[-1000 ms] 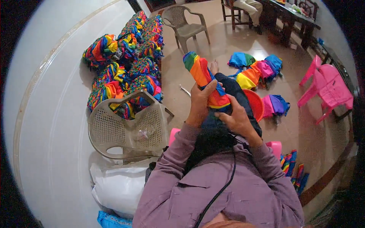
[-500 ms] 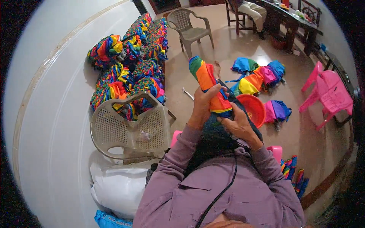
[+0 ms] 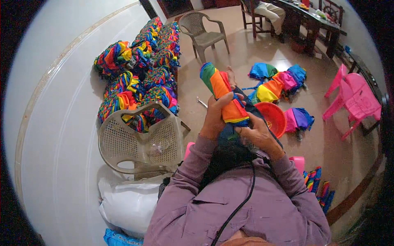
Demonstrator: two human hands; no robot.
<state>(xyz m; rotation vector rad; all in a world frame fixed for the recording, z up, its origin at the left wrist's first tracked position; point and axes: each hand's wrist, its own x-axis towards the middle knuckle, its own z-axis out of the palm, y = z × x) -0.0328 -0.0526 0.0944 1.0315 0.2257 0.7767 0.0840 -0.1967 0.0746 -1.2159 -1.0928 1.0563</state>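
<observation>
A rainbow folding umbrella [image 3: 219, 86], rolled into a thick bundle, slants up and away above my lap. My left hand [image 3: 215, 112] wraps round its middle from the left, with the thumb lying across the orange cloth. At the lower end my right hand [image 3: 262, 135] is closed, its thumb and fingers gripping near the dark blue edge. What lies inside the right hand's fingers is partly hidden. Just beyond that hand stands a red-orange basin [image 3: 273, 118] on the floor.
Loosely gathered rainbow umbrellas [image 3: 269, 91] lie beyond the basin. Large rainbow bundles [image 3: 158, 76] are stacked at the left, behind a grey plastic chair [image 3: 123, 141]. Rolled umbrellas [image 3: 324, 197] rest at lower right. A pink chair [image 3: 357, 98] stands right; a person [image 3: 271, 14] sits far back.
The umbrella has shifted slightly left and down in my hands. My left thumb lies further across the cloth, and my right hand has stayed at the lower end.
</observation>
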